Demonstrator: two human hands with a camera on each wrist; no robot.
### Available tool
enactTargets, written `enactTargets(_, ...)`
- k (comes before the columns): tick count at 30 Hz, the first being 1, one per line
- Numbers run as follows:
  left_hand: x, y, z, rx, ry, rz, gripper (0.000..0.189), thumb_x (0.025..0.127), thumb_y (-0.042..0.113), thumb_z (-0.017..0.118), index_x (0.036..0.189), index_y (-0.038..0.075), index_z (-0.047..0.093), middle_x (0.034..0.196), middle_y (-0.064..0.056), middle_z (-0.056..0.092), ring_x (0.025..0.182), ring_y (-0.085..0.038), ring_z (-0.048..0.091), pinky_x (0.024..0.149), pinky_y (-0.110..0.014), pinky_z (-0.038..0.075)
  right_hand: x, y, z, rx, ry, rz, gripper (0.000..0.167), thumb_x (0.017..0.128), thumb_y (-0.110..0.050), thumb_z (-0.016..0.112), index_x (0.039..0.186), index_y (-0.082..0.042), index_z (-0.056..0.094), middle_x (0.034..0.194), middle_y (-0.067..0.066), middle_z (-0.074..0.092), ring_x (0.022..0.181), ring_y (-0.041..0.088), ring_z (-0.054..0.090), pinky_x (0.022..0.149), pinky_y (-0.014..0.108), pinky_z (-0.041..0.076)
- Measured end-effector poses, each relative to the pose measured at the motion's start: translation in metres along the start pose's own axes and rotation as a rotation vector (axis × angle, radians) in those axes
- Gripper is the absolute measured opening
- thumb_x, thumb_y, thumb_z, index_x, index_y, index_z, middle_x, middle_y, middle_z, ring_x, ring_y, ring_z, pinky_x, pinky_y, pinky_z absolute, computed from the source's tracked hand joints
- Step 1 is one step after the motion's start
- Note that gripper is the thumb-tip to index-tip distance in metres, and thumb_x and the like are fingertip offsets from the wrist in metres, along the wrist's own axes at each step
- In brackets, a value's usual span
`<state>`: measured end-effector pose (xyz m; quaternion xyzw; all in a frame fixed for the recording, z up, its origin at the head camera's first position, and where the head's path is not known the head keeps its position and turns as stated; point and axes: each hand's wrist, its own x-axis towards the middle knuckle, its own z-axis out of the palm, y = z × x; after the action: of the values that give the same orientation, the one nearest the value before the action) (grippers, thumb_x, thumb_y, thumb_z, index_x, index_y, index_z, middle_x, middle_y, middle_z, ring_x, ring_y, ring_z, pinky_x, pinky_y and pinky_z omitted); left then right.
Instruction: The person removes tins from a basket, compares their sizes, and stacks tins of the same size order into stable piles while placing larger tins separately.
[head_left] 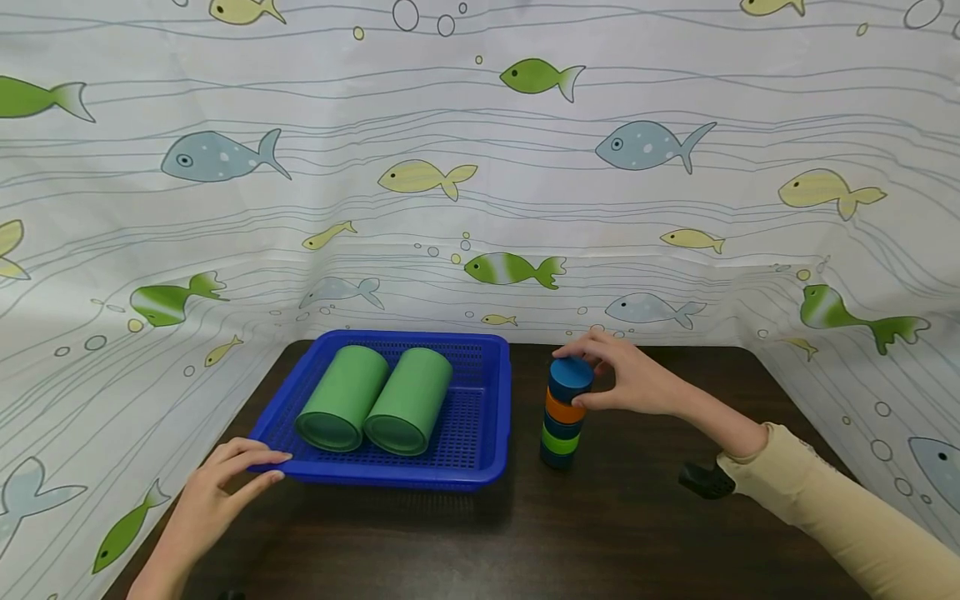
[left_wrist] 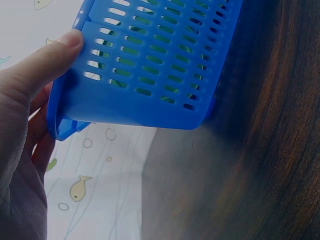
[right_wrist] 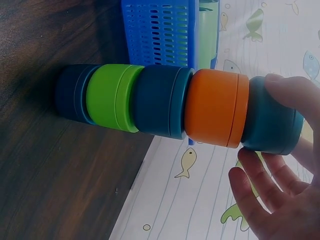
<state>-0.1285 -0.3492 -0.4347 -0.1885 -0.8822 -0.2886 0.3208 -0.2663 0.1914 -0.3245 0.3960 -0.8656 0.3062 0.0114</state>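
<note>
A stack of small round lidded jars stands upright on the dark table, right of the blue basket. From the bottom it runs dark blue, lime green, dark blue, orange and a blue top jar. My right hand holds that top jar between thumb and fingers; it sits on the orange one. My left hand pinches the basket's rim at its near left corner, thumb on one side and fingers on the other. Two green canisters lie side by side inside the basket.
The dark wooden table runs toward me in front of the basket. A white fish-patterned sheet rises behind and along both sides. Against the right sleeve shows a black wrist device.
</note>
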Motion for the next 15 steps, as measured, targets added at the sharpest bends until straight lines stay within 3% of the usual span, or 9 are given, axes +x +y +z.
enactTargets(5, 0.0004, -0.0005, 0.0001, 0.008, -0.001, -0.001, 0.042, 0.067, -0.01, 0.082, 0.099, 0.017, 0.078, 0.098, 0.011, 0.062, 0.101, 0.011, 0.048, 0.089, -0.001, 0.032, -0.0004, 0.0014, 0.0, -0.011, -0.011, -0.013, 0.059, 0.082, -0.03, 0.081, 0.136, -0.026, 0.057, 0.123, -0.002, 0.056, 0.106, 0.015, 0.056, 0.087, 0.032, 0.054)
enactTargets(12, 0.0001, 0.0004, 0.0, 0.007, 0.003, 0.0, 0.043, 0.067, -0.011, 0.082, 0.098, 0.018, 0.078, 0.098, 0.01, 0.062, 0.101, 0.01, 0.047, 0.089, -0.001, 0.032, -0.0004, 0.0027, -0.0001, 0.0, -0.031, -0.038, 0.062, 0.084, -0.03, 0.08, 0.14, -0.027, 0.053, 0.129, -0.002, 0.061, 0.108, 0.012, 0.058, 0.089, 0.044, 0.056)
enactTargets(15, -0.0007, 0.0005, -0.0001, 0.008, 0.002, 0.002, 0.042, 0.067, -0.01, 0.082, 0.098, 0.017, 0.078, 0.098, 0.01, 0.062, 0.101, 0.01, 0.047, 0.089, -0.001, 0.032, -0.0008, 0.0031, 0.0001, 0.011, -0.037, -0.045, 0.063, 0.084, -0.03, 0.079, 0.141, -0.027, 0.052, 0.129, -0.002, 0.06, 0.108, 0.013, 0.059, 0.089, 0.041, 0.056)
